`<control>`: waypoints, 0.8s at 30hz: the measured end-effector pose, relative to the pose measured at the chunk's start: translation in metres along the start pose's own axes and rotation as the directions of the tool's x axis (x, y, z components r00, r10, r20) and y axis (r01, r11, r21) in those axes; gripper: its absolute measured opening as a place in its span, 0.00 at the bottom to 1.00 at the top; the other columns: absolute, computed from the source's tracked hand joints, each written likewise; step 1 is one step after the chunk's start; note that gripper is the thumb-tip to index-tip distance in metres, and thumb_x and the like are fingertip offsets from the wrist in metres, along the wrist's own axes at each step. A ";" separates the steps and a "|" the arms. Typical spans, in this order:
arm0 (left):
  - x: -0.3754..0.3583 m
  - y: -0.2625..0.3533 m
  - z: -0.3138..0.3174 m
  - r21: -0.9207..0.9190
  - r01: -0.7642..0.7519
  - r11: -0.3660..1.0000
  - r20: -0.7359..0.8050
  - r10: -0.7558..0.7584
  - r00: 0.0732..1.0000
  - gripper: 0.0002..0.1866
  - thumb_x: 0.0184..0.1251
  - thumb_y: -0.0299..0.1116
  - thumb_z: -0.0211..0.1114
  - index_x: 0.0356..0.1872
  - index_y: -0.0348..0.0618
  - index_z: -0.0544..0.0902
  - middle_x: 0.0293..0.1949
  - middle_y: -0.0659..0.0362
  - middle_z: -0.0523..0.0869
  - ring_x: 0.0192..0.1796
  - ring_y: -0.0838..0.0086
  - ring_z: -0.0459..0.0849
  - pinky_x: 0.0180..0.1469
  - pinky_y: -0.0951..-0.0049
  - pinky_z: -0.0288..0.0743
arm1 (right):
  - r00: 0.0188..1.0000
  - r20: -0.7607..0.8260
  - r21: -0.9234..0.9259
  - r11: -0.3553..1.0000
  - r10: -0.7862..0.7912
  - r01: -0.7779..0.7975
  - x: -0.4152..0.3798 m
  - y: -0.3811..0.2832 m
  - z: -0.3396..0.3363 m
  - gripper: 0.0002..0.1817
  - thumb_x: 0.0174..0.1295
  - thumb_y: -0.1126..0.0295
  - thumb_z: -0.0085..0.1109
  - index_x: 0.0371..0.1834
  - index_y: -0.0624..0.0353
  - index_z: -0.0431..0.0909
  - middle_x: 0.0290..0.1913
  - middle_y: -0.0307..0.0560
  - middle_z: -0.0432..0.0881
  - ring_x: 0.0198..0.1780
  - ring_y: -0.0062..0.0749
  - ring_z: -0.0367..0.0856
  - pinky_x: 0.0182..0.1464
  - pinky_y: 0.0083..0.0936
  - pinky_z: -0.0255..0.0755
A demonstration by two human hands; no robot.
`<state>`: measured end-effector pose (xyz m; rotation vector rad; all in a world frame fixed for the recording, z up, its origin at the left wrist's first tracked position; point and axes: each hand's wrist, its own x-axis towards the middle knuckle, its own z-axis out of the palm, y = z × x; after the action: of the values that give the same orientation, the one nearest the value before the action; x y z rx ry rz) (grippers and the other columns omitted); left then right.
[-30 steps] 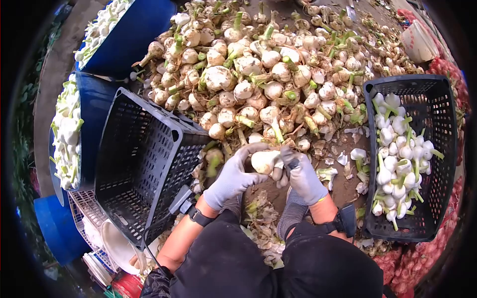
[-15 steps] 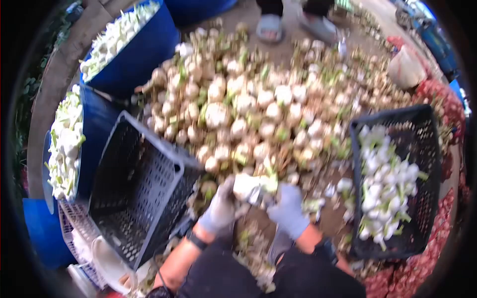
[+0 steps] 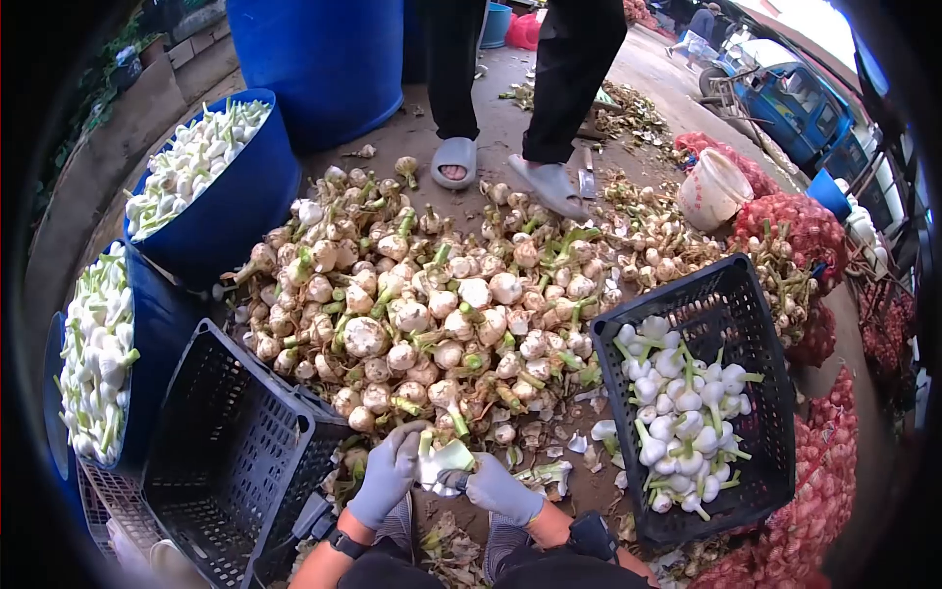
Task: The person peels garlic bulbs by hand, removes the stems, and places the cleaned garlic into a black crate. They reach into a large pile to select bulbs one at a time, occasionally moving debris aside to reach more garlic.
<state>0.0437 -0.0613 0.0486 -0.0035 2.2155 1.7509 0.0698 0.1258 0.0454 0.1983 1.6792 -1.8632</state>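
Both hands wear pale grey gloves and meet at the bottom centre. My left hand (image 3: pixel 389 475) is closed round a garlic bulb (image 3: pixel 439 464) whose green stem points up. My right hand (image 3: pixel 498 488) is closed on a small dark tool (image 3: pixel 453 479) against the bulb's right side; its blade cannot be made out. White, partly peeled skin shows between the hands. Just beyond them lies a large heap of untrimmed garlic (image 3: pixel 412 316). To the right, a black crate (image 3: pixel 775 393) holds white trimmed bulbs (image 3: pixel 690 424).
An empty black crate (image 3: pixel 231 432) tilts at left. Blue tubs (image 3: pixel 221 196) of white garlic stand behind it. A person in dark trousers and grey sandals (image 3: pixel 454 162) stands beyond the heap. Red net sacks (image 3: pixel 824 471) line the right side; a blue vehicle (image 3: pixel 800 108) is farther back.
The view has tilted up and shifted, showing more of the standing person and the yard. My hands stay together at the bulb, now lower in view, and the skin between them hangs looser.
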 end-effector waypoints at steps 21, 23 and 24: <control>-0.035 0.061 -0.072 -0.784 -0.116 0.609 -0.169 -0.030 0.985 0.27 0.77 0.50 0.53 0.59 0.33 0.75 0.57 0.46 0.82 0.62 0.55 0.81 0.68 0.60 0.74 | 0.857 0.210 -0.938 0.345 0.470 0.041 -0.038 0.072 -0.020 0.16 0.54 0.71 0.57 0.48 0.55 0.82 0.39 0.59 0.85 0.44 0.56 0.84 0.44 0.42 0.76; -0.043 0.062 -0.088 -0.591 -0.170 0.789 -0.270 0.005 0.963 0.26 0.77 0.49 0.54 0.56 0.32 0.75 0.52 0.46 0.84 0.55 0.55 0.85 0.61 0.57 0.80 | 0.929 0.178 -0.889 0.458 0.325 0.010 -0.032 0.055 -0.015 0.28 0.56 0.58 0.68 0.59 0.55 0.76 0.40 0.60 0.85 0.44 0.57 0.84 0.45 0.41 0.76; -0.045 0.061 -0.092 -0.620 -0.111 0.776 -0.256 -0.066 0.964 0.25 0.77 0.49 0.54 0.54 0.32 0.76 0.50 0.46 0.85 0.53 0.55 0.87 0.59 0.56 0.82 | 0.959 0.210 -0.870 0.483 0.192 0.094 -0.028 0.045 -0.014 0.38 0.53 0.49 0.72 0.64 0.56 0.73 0.43 0.62 0.84 0.45 0.57 0.83 0.45 0.41 0.76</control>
<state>0.0523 -0.1418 0.1363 -0.3870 1.6553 2.5536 0.1119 0.1480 0.0185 -0.4366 2.1448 -0.7003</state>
